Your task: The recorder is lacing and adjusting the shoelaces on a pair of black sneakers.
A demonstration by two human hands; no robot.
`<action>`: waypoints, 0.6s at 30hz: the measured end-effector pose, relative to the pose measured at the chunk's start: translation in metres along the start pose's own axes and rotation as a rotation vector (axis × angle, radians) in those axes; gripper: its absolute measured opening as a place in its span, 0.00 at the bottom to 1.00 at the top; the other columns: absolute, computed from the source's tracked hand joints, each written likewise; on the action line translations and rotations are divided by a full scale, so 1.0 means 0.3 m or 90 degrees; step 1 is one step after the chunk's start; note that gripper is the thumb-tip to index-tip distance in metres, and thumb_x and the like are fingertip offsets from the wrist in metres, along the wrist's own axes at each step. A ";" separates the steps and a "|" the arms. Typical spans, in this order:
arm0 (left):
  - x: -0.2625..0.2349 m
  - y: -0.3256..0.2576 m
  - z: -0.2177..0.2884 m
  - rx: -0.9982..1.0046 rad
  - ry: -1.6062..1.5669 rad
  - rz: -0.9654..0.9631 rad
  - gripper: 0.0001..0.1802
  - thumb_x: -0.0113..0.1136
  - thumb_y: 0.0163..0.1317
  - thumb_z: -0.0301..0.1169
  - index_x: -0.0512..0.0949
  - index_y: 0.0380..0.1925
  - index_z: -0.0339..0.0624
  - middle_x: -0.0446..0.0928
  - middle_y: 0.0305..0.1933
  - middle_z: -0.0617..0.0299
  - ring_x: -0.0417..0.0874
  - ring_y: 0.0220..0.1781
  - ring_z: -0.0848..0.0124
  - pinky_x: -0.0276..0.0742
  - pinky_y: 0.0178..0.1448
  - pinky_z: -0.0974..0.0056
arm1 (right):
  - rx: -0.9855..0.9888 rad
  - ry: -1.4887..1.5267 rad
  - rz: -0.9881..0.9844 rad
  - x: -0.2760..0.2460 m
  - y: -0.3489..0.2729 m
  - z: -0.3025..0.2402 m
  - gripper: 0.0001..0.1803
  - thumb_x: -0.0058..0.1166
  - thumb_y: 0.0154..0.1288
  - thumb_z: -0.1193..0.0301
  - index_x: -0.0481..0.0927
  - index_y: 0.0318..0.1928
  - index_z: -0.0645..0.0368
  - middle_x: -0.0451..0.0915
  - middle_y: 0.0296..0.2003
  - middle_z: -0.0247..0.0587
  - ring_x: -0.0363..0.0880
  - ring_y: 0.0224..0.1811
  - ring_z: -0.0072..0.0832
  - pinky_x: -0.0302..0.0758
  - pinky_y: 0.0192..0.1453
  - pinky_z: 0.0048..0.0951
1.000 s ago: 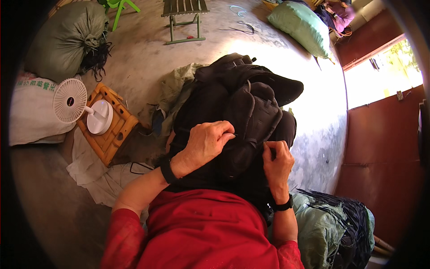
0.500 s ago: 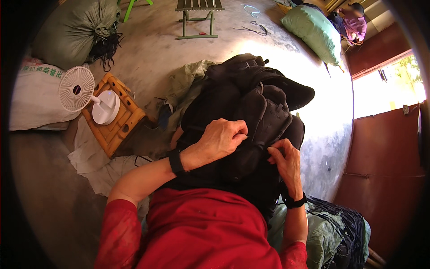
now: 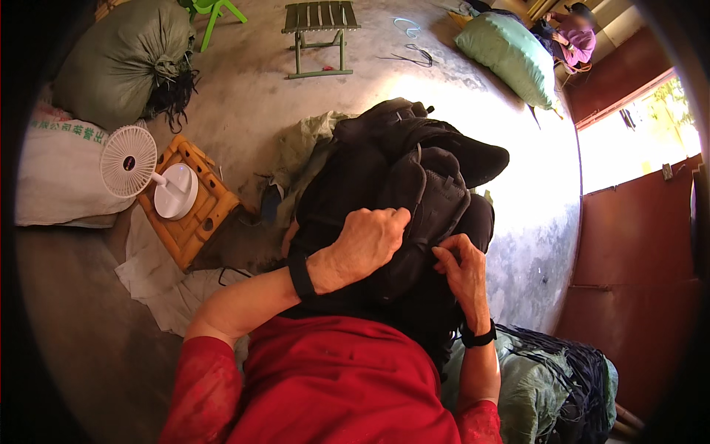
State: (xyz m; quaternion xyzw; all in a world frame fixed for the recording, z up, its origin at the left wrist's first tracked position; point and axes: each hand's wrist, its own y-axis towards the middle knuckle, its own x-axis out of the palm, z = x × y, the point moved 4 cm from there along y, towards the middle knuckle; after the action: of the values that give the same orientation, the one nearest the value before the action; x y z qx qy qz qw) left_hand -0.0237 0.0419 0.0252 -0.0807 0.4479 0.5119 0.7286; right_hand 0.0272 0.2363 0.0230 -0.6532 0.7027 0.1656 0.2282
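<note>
Across my lap lies a black padded thing that looks like a backpack, with padded, mesh-faced straps and dark piping. My left hand is closed over its near left part, thumb and fingers pressed together beside a padded strap. What those fingers grip, if anything, is hidden. To the right, my right hand pinches with thumb and forefinger at the lower right edge of the black padding; what sits in the pinch is too small to name. Both wrists carry black bands.
A white fan stands on a bamboo stool at the left. Behind are stuffed sacks and a folding stool. A green bundle with dark cords lies by my right arm. Far right, a person sits beside a pale green sack.
My view has shifted a little, so the scene sits slightly lower. The left hand has turned, with its fingers more hidden. The right hand stays at the same edge of the black padding.
</note>
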 end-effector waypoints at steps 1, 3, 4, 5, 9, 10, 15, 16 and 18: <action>0.009 -0.014 0.021 0.080 0.090 0.006 0.05 0.58 0.56 0.24 0.71 0.28 0.42 0.75 0.24 0.57 0.82 0.24 0.61 0.77 0.26 0.59 | 0.012 -0.005 -0.004 -0.001 0.000 -0.001 0.07 0.63 0.61 0.75 0.77 0.32 0.64 0.81 0.28 0.39 0.81 0.25 0.25 0.75 0.28 0.26; 0.021 -0.027 0.043 0.165 0.183 -0.012 0.06 0.59 0.52 0.25 0.71 0.28 0.42 0.75 0.30 0.58 0.83 0.31 0.66 0.78 0.31 0.63 | -0.096 -0.140 0.027 -0.008 -0.002 -0.037 0.08 0.65 0.58 0.74 0.78 0.32 0.63 0.81 0.35 0.40 0.82 0.32 0.29 0.77 0.34 0.30; 0.026 -0.032 0.034 0.185 0.200 -0.035 0.06 0.59 0.51 0.25 0.71 0.28 0.41 0.75 0.33 0.57 0.83 0.37 0.66 0.80 0.35 0.64 | -0.202 -0.277 0.055 -0.010 -0.007 -0.070 0.10 0.67 0.54 0.73 0.78 0.32 0.62 0.81 0.41 0.42 0.83 0.39 0.34 0.78 0.39 0.33; 0.006 -0.023 0.031 0.186 0.201 -0.034 0.06 0.59 0.51 0.25 0.71 0.28 0.41 0.75 0.33 0.57 0.83 0.37 0.66 0.80 0.35 0.64 | -0.203 -0.277 0.056 -0.020 0.000 -0.089 0.10 0.67 0.54 0.73 0.78 0.32 0.62 0.81 0.41 0.42 0.83 0.39 0.34 0.78 0.39 0.33; -0.091 0.020 0.043 0.394 0.203 0.046 0.04 0.60 0.51 0.27 0.75 0.27 0.42 0.74 0.45 0.55 0.76 0.58 0.62 0.76 0.55 0.56 | -0.521 -0.496 0.038 -0.042 0.026 -0.167 0.16 0.69 0.46 0.70 0.80 0.37 0.58 0.76 0.52 0.43 0.74 0.58 0.40 0.73 0.56 0.41; -0.093 0.030 0.041 0.442 0.193 0.014 0.03 0.60 0.51 0.27 0.76 0.26 0.42 0.73 0.49 0.55 0.72 0.63 0.61 0.73 0.61 0.52 | -0.554 -0.497 -0.037 -0.042 0.039 -0.164 0.18 0.69 0.45 0.70 0.80 0.40 0.56 0.75 0.53 0.43 0.71 0.62 0.40 0.71 0.60 0.41; -0.090 0.052 0.033 0.513 0.200 -0.043 0.03 0.60 0.52 0.28 0.75 0.24 0.45 0.74 0.43 0.62 0.74 0.58 0.64 0.73 0.58 0.56 | -0.513 -0.586 -0.215 -0.058 0.108 -0.210 0.17 0.70 0.42 0.65 0.77 0.32 0.52 0.73 0.35 0.33 0.73 0.42 0.34 0.73 0.43 0.37; -0.078 0.061 0.034 0.471 0.203 -0.076 0.04 0.60 0.52 0.28 0.74 0.24 0.46 0.72 0.39 0.64 0.74 0.53 0.66 0.73 0.51 0.59 | -0.509 -0.585 -0.218 -0.054 0.119 -0.207 0.17 0.70 0.42 0.65 0.77 0.32 0.52 0.73 0.35 0.33 0.73 0.42 0.34 0.73 0.43 0.37; -0.066 0.075 0.041 0.430 0.200 -0.108 0.04 0.60 0.52 0.28 0.73 0.23 0.47 0.71 0.35 0.66 0.74 0.48 0.67 0.73 0.45 0.62 | -0.518 -0.565 -0.238 -0.047 0.131 -0.198 0.15 0.70 0.41 0.65 0.77 0.29 0.53 0.71 0.32 0.32 0.72 0.40 0.34 0.73 0.41 0.35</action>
State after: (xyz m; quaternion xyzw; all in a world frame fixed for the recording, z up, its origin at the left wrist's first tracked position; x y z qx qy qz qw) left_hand -0.0367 0.0462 0.0546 0.0499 0.6896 0.2547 0.6761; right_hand -0.0175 0.2202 0.0781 -0.6683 0.2959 0.6326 0.2561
